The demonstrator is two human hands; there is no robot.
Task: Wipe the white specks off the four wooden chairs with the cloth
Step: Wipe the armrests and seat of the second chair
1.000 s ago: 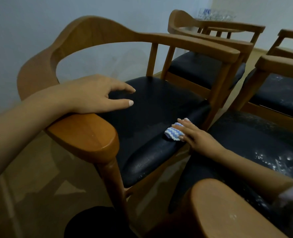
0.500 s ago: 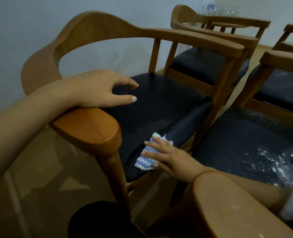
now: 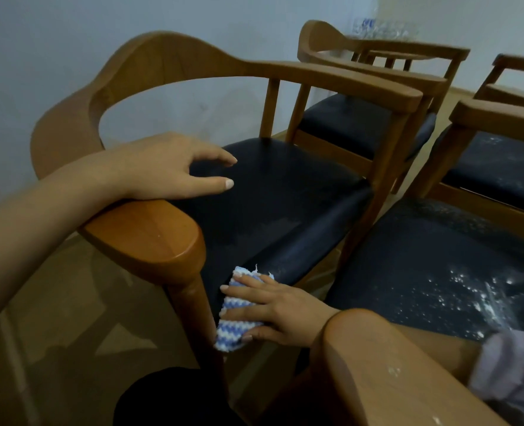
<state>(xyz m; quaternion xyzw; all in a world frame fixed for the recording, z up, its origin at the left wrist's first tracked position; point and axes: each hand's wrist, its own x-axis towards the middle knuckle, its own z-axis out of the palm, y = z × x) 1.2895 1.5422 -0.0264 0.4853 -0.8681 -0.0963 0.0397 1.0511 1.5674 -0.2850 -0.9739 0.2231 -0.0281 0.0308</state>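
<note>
Four wooden chairs with dark seats fill the view. On the near left chair (image 3: 168,63), my left hand (image 3: 168,167) rests on the armrest with relaxed fingers reaching over the seat. My right hand (image 3: 273,309) presses a blue and white zigzag cloth (image 3: 233,330) flat against the front edge of that seat, beside the front leg. The near right chair (image 3: 439,265) has many white specks on its seat and a few on its armrest. The far right chair (image 3: 497,167) is speckled too. The far left chair (image 3: 362,124) stands behind.
A pale wall runs behind the chairs on the left. The floor (image 3: 55,318) is tan and glossy. Clear glasses (image 3: 380,29) stand at the far back. The chairs stand close together with narrow gaps between them.
My right hand has slid the cloth leftward along the front of the seat, from near the right front leg to the left front leg. My left hand has stayed on the armrest.
</note>
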